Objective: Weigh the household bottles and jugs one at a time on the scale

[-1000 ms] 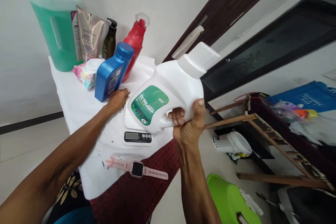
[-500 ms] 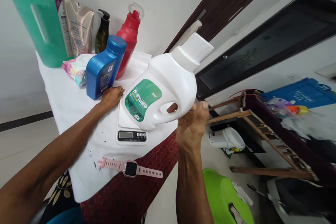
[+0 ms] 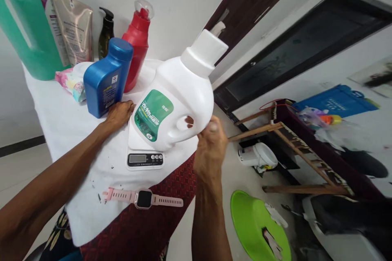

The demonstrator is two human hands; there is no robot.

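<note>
My right hand (image 3: 212, 142) is closed around the handle of a large white laundry liquid bottle (image 3: 196, 89) with a green label and a white cap. The bottle leans to the right over a white digital kitchen scale (image 3: 143, 160) and hides most of its platform. Whether its base touches the scale I cannot tell. My left hand (image 3: 120, 112) lies low on the white cloth, at the scale's left edge, with its fingers partly out and no object seen in them. Just behind that hand stands a blue bottle (image 3: 105, 79).
Behind are a red bottle (image 3: 136, 49), a dark pump bottle (image 3: 106, 34), a beige tube (image 3: 73, 24), a wipes pack (image 3: 72, 79) and a jug of green liquid (image 3: 27, 36). A pink watch (image 3: 143, 199) lies in front of the scale. A green basin (image 3: 248, 220) sits on the floor.
The whole view has shifted, so things sit further left. My right hand still grips the laundry liquid bottle, which looks slightly lower over the scale. My left hand stays beside the scale.
</note>
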